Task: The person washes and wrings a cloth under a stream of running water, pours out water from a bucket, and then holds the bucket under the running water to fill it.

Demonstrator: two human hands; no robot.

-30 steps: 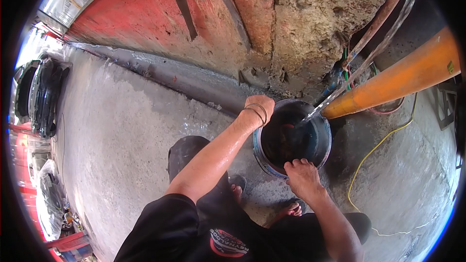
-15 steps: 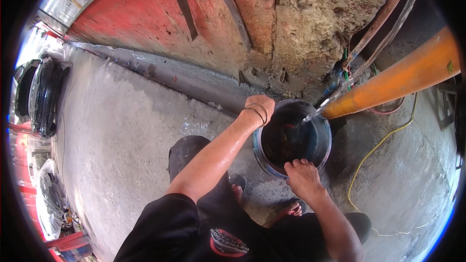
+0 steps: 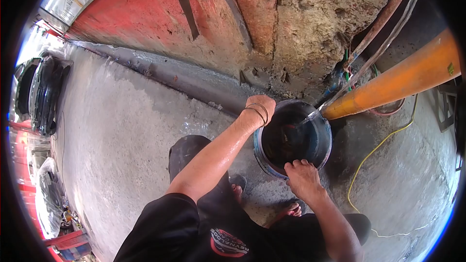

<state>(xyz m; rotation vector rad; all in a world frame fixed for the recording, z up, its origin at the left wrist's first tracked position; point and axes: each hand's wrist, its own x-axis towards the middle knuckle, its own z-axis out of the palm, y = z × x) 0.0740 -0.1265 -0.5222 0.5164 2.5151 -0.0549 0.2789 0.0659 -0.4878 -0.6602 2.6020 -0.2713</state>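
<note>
A round dark bucket (image 3: 258, 151) stands on the concrete floor, with dark water (image 3: 286, 140) inside. My left hand (image 3: 262, 107) is closed at the bucket's upper-left rim, dark bands around its wrist; its fingertips are hidden. At the near rim, my right hand (image 3: 303, 178) is closed too, with its fingers curled over the edge. A clear stream of water (image 3: 309, 116) falls into the bucket from the upper right side. Below the surface a reddish patch shows, too dim to make out.
An orange pipe (image 3: 393, 80) slants down close to the bucket's right side. Behind stands a red, crumbling wall (image 3: 228, 24). A yellow cord (image 3: 365, 161) crosses the floor on the right. Stacked dark car parts (image 3: 42, 94) lie at far left. My sandalled feet are beside the bucket.
</note>
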